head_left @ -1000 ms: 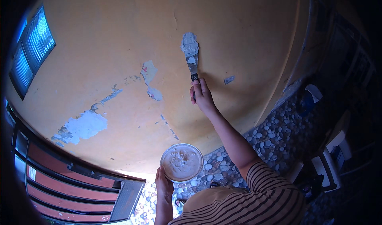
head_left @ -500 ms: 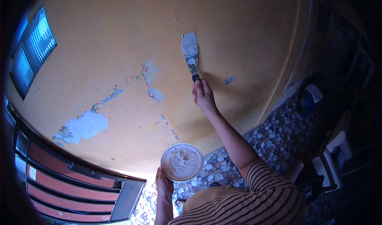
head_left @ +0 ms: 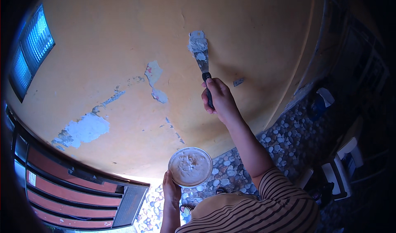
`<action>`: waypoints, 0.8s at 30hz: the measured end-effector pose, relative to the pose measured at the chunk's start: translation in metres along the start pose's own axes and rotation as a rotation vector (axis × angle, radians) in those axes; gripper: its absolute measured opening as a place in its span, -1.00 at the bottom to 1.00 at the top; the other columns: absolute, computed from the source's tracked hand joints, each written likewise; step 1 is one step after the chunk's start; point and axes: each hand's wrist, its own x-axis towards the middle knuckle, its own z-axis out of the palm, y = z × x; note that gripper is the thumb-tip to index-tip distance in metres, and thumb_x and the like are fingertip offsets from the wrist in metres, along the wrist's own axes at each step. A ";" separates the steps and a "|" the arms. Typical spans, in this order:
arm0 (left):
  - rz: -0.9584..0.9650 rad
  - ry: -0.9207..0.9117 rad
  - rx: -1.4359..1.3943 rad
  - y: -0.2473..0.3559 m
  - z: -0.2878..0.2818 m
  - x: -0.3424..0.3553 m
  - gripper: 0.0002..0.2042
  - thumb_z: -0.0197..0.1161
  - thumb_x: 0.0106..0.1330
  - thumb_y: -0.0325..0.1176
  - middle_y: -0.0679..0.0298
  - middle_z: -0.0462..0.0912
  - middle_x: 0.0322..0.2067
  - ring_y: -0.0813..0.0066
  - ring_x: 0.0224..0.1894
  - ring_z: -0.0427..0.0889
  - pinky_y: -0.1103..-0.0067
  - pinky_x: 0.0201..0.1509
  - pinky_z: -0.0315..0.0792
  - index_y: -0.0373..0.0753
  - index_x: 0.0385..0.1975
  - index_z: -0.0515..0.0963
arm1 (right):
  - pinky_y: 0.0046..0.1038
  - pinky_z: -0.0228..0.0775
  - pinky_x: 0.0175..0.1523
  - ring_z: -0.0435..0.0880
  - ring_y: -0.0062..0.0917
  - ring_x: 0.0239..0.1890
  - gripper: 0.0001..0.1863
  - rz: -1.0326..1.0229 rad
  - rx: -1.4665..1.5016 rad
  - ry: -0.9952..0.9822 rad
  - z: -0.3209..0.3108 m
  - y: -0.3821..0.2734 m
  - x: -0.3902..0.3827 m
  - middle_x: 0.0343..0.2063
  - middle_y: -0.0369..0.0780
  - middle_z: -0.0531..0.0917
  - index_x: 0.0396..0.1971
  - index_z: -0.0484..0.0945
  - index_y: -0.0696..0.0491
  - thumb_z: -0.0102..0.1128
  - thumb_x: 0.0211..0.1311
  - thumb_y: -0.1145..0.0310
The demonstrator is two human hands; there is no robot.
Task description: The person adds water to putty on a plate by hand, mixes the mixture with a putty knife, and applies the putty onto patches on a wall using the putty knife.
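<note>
My right hand [head_left: 218, 97] is closed round the black handle of a putty knife [head_left: 202, 61], its blade coated with pale putty. The blade's tip lies at a light patch [head_left: 199, 35] on the orange-yellow wall [head_left: 255, 35]; whether it presses there I cannot tell. Low in front of me, my left hand [head_left: 171, 187] grips the side of a round tub [head_left: 190, 167] of whitish putty with a lumpy, scooped middle. The left fingers are partly hidden beneath the tub.
Peeled patches mark the wall: a large pale one [head_left: 87, 129] at left and a narrow one [head_left: 154, 80] mid-wall. A louvred window [head_left: 32, 51] is far left, above a red-slatted structure [head_left: 74, 196]. Pebbled flooring [head_left: 284, 144] lies below; a white chair-like object [head_left: 338, 175] stands right.
My right hand has shifted slightly right and down and its grip shows more of the handle. The blade now leans more to the left. The tub has barely moved.
</note>
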 end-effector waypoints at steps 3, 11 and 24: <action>0.000 -0.001 -0.015 -0.004 0.005 0.002 -0.69 -0.04 0.55 -0.23 0.11 0.55 0.01 0.32 0.10 0.55 0.43 0.20 0.45 -0.35 0.04 0.42 | -0.57 -0.02 -0.74 0.26 -0.67 -0.85 -0.69 0.033 0.038 -0.026 0.001 -0.001 -0.014 -0.70 -0.32 0.42 -0.25 0.40 0.03 -0.15 0.56 0.10; 0.007 -0.006 -0.003 -0.008 0.013 0.001 -0.69 -0.05 0.56 -0.23 0.11 0.54 0.02 0.32 0.11 0.55 0.39 0.21 0.45 -0.35 0.05 0.42 | -0.57 -0.04 -0.75 0.28 -0.66 -0.84 -0.71 -0.039 0.052 -0.026 -0.001 -0.030 -0.002 -0.69 -0.31 0.43 -0.24 0.41 0.05 -0.13 0.54 0.13; -0.068 -0.104 0.000 0.016 -0.007 0.013 -0.70 -0.08 0.57 -0.24 0.13 0.55 0.01 0.36 0.10 0.54 0.43 0.23 0.42 -0.35 0.04 0.42 | -0.58 -0.01 -0.75 0.23 -0.69 -0.85 -0.69 -0.134 -0.047 0.107 0.013 -0.025 -0.009 -0.72 -0.33 0.40 -0.26 0.43 0.07 -0.14 0.55 0.14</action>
